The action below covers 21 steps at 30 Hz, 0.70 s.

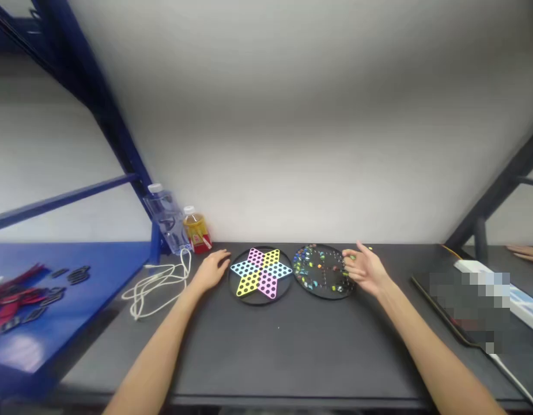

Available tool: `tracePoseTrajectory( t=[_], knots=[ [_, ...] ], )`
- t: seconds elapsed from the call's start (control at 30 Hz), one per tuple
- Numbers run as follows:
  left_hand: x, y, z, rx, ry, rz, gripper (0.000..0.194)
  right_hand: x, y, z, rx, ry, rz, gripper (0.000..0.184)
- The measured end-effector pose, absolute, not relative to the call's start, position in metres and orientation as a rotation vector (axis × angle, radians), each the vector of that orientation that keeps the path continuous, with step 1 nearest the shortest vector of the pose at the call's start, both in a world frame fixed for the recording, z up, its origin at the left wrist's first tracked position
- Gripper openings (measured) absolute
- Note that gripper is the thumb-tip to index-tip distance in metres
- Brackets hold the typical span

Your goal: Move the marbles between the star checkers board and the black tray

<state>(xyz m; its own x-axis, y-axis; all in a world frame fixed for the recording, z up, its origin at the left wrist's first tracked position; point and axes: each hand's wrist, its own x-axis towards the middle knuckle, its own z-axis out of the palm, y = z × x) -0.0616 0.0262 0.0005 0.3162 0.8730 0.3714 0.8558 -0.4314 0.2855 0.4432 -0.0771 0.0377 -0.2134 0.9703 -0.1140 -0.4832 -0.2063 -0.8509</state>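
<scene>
L hand (211, 272) lies relaxed beside the star-pattern Chinese checkers board (261, 275) (pastel star, black holes), fingers loose, gripping nothing. R hand (366, 269) sits at edge of round black board (321, 283) w/ colored marbles (312, 266), fingers spread, no visible grasp. Both boards side by side on dark table (301, 357).

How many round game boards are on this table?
2: a pastel star-shaped Chinese checkers board beside the left hand, and a black board holding coloured marbles beside the right hand.
</scene>
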Motion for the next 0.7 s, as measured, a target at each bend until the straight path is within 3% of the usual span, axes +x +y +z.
tracePoseTrajectory(
  t=[0.27,0.7],
  knots=[
    [-0.062,0.026,-0.001,2.532,1.647,0.771,0.047,0.430,-0.073,0.034,-0.808,-0.717,1.684,0.041],
    [-0.062,0.028,-0.001,2.530,1.647,0.760,0.048,0.444,-0.064,0.020,-0.968,-0.513,1.665,0.024]
  ],
)
